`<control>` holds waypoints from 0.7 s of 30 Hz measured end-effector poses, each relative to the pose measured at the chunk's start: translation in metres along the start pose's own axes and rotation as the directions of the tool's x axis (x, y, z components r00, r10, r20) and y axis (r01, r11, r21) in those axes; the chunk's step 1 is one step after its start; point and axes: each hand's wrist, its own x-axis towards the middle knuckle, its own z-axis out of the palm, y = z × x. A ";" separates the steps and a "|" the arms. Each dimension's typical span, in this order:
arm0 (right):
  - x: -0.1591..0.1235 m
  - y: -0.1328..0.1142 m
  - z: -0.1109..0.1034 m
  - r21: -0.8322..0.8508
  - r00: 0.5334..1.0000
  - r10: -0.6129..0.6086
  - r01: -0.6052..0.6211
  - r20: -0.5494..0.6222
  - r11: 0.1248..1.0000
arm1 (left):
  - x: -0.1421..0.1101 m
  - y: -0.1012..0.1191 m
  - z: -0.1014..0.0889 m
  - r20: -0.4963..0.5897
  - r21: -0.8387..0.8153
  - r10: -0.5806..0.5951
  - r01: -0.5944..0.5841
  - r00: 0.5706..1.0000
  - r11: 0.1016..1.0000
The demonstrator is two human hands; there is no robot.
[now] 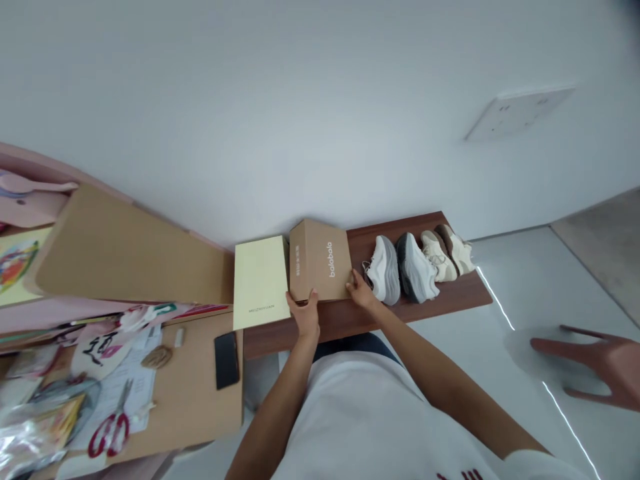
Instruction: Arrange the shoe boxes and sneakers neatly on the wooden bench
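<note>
Left hand [305, 313]: fingers gripping the near left corner of the brown box [320, 261].
Right hand [361, 289]: fingers closed on the box's near right corner.
Box: on the wooden shelf [450, 293] — between a pale yellow box [261, 281] and shoes [400, 268].

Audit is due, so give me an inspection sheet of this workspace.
Surface: dark wooden bench along a white wall.
Job's things: brown box marked balabala, on the bench.
Clutter: pale yellow box, four shoes, phone and red scissors on the desk.
Hands: left hand and right hand grip the brown box's near corners.
Cables: nothing seen.
Surroundings: another person's hand at the right edge; glossy floor.
</note>
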 end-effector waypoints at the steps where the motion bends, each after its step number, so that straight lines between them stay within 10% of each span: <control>1: -0.003 -0.003 0.004 -0.046 1.000 -0.011 0.011 0.003 0.999 | -0.007 0.004 -0.001 -0.053 0.083 0.048 -0.044 0.997 0.996; 11: -0.050 -0.039 0.007 0.233 0.905 0.150 -0.258 0.398 0.937 | -0.074 0.016 -0.013 0.037 0.243 0.282 -0.282 0.959 0.928; 21: -0.045 0.010 -0.021 0.360 0.953 0.253 -0.299 0.169 0.884 | -0.100 -0.002 0.001 0.393 0.167 0.260 -0.346 0.882 0.923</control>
